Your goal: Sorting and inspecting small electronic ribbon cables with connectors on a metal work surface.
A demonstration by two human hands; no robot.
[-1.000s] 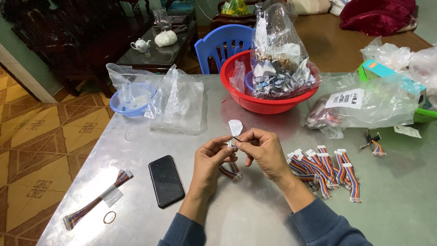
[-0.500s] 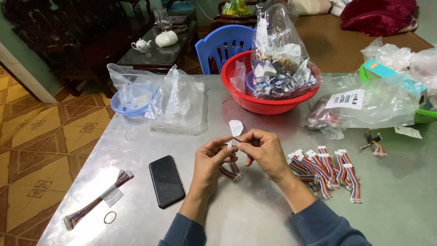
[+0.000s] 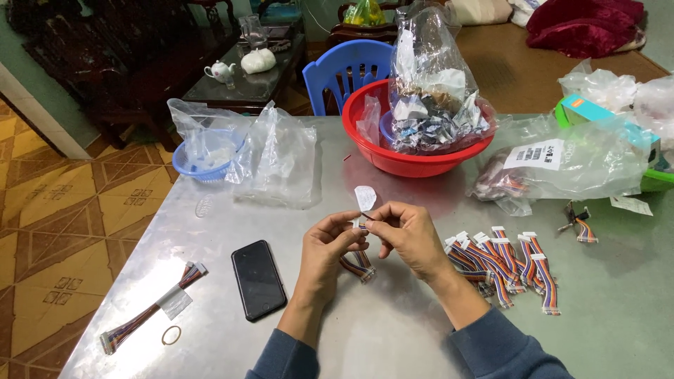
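Head view, left hand [image 3: 330, 242] and right hand [image 3: 409, 235] pinching ribbon cable [image 3: 359, 262], white tag [image 3: 365, 198] seemingly attached

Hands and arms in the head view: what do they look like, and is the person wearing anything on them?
Two bare hands, the left hand and the right hand, show no gloves, and I can make out no rings or watch. Both wrists are uncovered. Lower down each forearm is a dark blue-grey sleeve of soft, plain fabric with no visible markings, its cuff ending short of the wrist.
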